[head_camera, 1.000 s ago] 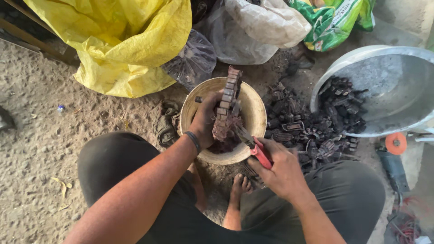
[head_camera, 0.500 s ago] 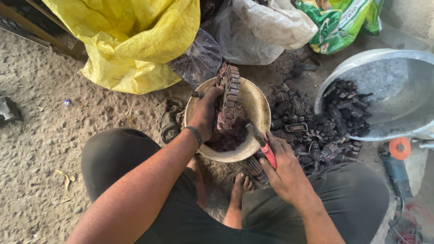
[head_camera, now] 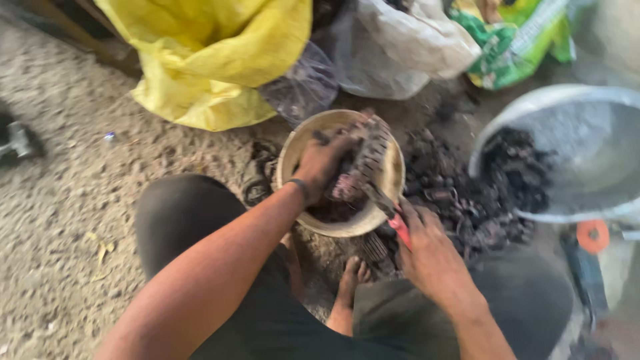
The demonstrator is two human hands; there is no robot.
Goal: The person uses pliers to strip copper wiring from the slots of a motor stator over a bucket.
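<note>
Two hands busy: left hand clamps ribbed metal stack over bowl; right hand fist-grips red-handled pliers; brace stack firmly, bite near edge.

Rusty, rough metal chain, seemingly smooth beige plastic bowl, crinkled glossy yellow sack.

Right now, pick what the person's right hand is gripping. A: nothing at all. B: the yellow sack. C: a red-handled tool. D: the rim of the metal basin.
C: the right hand is closed around a red-handled tool whose tip reaches the toothed metal part that the left hand steadies over the round bowl; the yellow sack and metal basin lie apart from it.
</note>
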